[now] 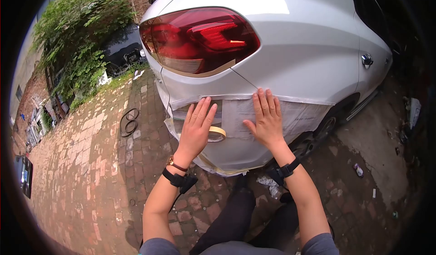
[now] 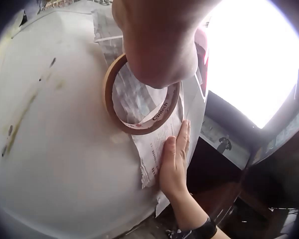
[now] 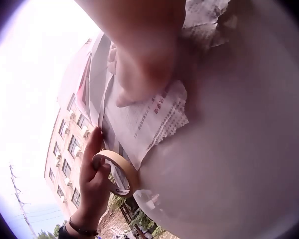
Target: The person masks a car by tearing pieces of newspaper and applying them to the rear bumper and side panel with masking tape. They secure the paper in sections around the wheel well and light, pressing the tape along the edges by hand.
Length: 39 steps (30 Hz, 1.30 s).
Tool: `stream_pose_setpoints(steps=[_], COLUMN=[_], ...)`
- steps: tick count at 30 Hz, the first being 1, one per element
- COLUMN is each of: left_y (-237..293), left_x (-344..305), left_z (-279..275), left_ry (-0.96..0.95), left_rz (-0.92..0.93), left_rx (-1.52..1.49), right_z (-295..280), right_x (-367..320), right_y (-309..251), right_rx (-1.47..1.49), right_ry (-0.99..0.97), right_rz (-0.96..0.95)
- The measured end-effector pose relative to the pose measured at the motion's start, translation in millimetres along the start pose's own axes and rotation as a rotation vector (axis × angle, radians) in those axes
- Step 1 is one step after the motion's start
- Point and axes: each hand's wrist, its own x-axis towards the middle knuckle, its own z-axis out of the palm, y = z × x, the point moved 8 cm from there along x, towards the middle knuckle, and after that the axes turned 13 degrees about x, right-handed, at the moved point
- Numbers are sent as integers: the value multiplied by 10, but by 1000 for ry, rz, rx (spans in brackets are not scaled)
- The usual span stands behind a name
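Note:
Newspaper (image 1: 236, 118) covers part of the white car's rear bumper (image 1: 236, 153), its upper edge held by a pale tape strip (image 1: 227, 97). My left hand (image 1: 196, 128) lies with straight fingers on the paper's left part. A tape roll (image 1: 217, 134) hangs at its thumb side; in the right wrist view the thumb of that hand (image 3: 93, 186) passes into the roll (image 3: 120, 173). To the right, my right hand (image 1: 267, 121) rests flat on the paper, fingertips at the tape strip. The left wrist view shows this hand (image 2: 174, 172) against the printed sheet (image 2: 152, 149).
Above the paper is the red tail light (image 1: 204, 39), with tape along its lower edge. A wheel (image 1: 313, 139) stands right of the bumper. Brick paving (image 1: 91, 164) surrounds the car, with a black coil (image 1: 129, 122) at left and crumpled paper (image 1: 271, 187) near the feet.

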Motion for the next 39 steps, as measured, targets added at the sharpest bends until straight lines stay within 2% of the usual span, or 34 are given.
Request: stream_pose_setpoints(steps=[2,3,4,7,8,10,11,12,14,15,17,18,20,21,22,24,25,26,28,30,31,32,33,34,36,38,39], left_y=[-190,-263,-285,-485,-494,-618,-545,-484,-143,-49,264,286,195,155,165,516,735,871,1060,1223,1244,1242,1271,1285,1221,1068,1048], left_x=[-93,-114,-135,-235,-227,-247,-211,-213,-213,-183,-28,-47,-41,-14,-13,-48,-9,85,308,708,947,1183,1392,1542,1774,1917,1922], left_z=[-30,-50,-59,-104,-112,-96,-228,-216,-331,-342,-370,-433,-371,-472,-534,-430,-439,-514,-449,-234,-181,-176,-99,17,194,293,293], left_ry=[45,80,79,160,163,269,286,289,397,398,288,292,136,122,120,-230,-338,-295,-263,-375,-392,-277,-296,-503,-538,-332,-213], left_rz=[-121,-164,-166,-376,-384,-564,-489,-492,-330,-332,-102,-105,-278,-370,-367,-239,-220,-110,-114,-166,-64,32,99,77,78,198,249], left_rx=[-15,-121,-118,-535,-527,-753,-403,-400,-59,-56,-70,-68,-568,-820,-826,-1679,-1753,-1649,-1628,-1882,-1793,-1552,-1484,-1466,-1404,-1032,-954], right_z=[-3,-7,-13,-8,-8,-11,-14,-17,-16,-9,-4,-9,-1,-9,-18,-29,-13,-14,-43,-98,-162,-223,-120,-20,181,-158,-142], right_x=[-2,1,-2,6,5,5,4,7,9,9,17,13,17,6,11,8,8,15,19,15,47,72,45,18,-74,25,20], right_y=[-10,-15,-21,-31,-31,-39,-43,-41,-39,-37,-33,-33,-33,-39,-38,-45,-46,-33,-43,-71,-119,-161,-64,49,155,40,46], right_rx=[-7,-16,-12,2,-3,-5,-6,-8,-10,-15,-10,-7,-21,-30,-35,-11,-8,-14,23,51,-93,-237,79,395,279,321,351], right_ry=[-2,-3,-4,-10,-6,-3,0,4,0,-3,15,30,42,52,51,59,27,32,37,108,69,27,44,74,-228,-19,-2], right_rz=[2,-2,-3,-7,-6,-12,-12,-12,-9,-3,-13,-18,-36,-38,-33,-26,-25,-8,-16,-39,-38,-29,17,56,220,75,42])
